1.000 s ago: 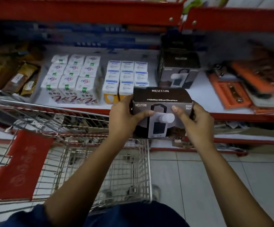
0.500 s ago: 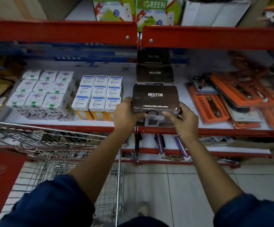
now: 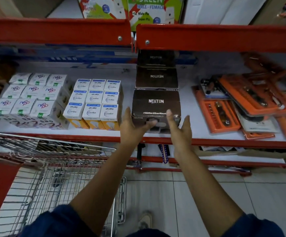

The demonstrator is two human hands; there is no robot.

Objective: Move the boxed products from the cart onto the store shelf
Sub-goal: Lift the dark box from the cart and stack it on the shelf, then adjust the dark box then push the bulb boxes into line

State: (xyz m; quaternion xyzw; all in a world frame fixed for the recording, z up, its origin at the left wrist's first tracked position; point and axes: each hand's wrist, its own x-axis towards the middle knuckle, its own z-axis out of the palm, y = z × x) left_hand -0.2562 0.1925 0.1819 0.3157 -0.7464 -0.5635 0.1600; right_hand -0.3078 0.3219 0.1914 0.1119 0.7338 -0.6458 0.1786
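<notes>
A dark brown Neuton box stands at the front of the white store shelf, in line with two more Neuton boxes behind it. My left hand is at its front left corner, fingers spread, thumb against the front face. My right hand is at the front right corner, fingers extended and apart, not gripping. The wire cart is at lower left; I see no boxes in the part of its basket that shows.
White and blue bulb boxes and white boxes fill the shelf to the left. Orange tool kits lie to the right. A red upper shelf beam hangs low overhead. Tiled floor lies below.
The Neuton box went from held in front of the shelf to set down on it. Both hands have opened and drawn back from its sides.
</notes>
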